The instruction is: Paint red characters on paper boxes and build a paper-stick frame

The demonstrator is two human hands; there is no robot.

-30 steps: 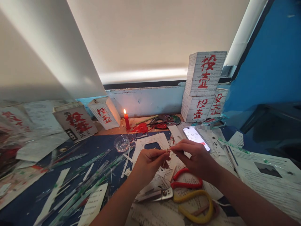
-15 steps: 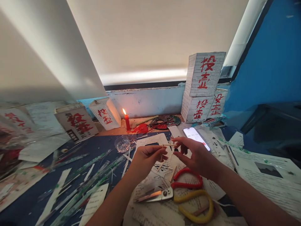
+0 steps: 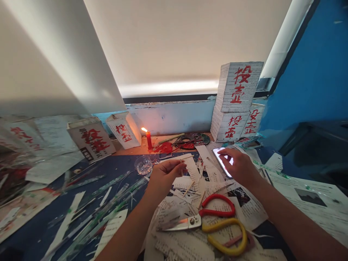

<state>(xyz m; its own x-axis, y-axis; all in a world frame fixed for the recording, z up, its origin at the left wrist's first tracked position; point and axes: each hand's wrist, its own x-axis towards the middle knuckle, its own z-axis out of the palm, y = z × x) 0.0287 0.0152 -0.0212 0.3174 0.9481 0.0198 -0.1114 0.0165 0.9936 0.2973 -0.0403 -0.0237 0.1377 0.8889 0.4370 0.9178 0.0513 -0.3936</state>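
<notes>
**Open flame amid paper scraps**

Left hand (image 3: 163, 175), centre frame, pinched a thin wooden stick (image 3: 187, 158) between fingertips, tip aimed up-right toward the lit candle (image 3: 148, 139) just beyond. Right hand (image 3: 240, 166), right of centre, lay flat and unclenched on the lit phone (image 3: 221, 161), grasping nothing.

Judged risks: stick drifting into the flame with attention on the screen; loose paper strips near the candle catching; scissors (image 3: 210, 223), lower centre, blades open, nicked by a forearm.

Counted: one candle, one phone, one pair of scissors, one stick held plus at least one more lying among the scraps, one small clear dish (image 3: 143, 165), three stacked lettered boxes (image 3: 237, 105) upper right, two more tipped at left (image 3: 107, 136).
</notes>
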